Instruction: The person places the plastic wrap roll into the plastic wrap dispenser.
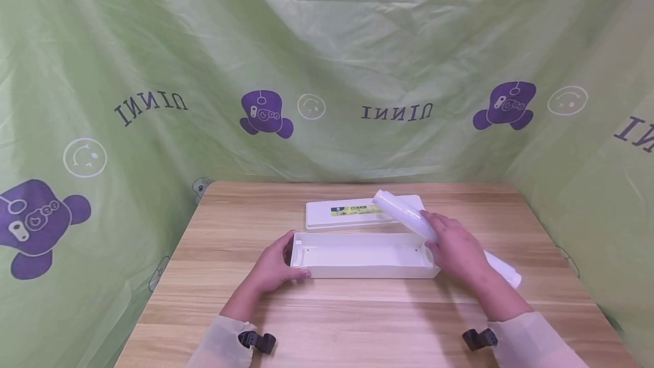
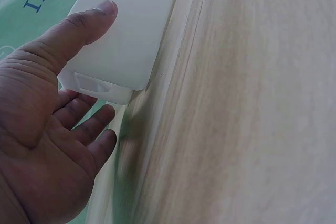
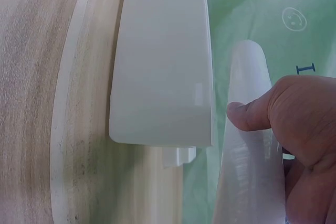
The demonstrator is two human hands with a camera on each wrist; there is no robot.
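A long white plastic box stands lidless on the table, its inside bare. My left hand grips its left end, thumb on the near wall and fingers round the end, as the left wrist view also shows. In my right hand is a roll of clear plastic film, held round its middle and slanting above the box's right end. The right wrist view shows the thumb lying across the film roll, beside the box wall.
Behind the box lies its white lid with a yellow-green label; the roll overlaps the lid's right part in the head view. The wooden table ends at a green printed curtain at the back and sides.
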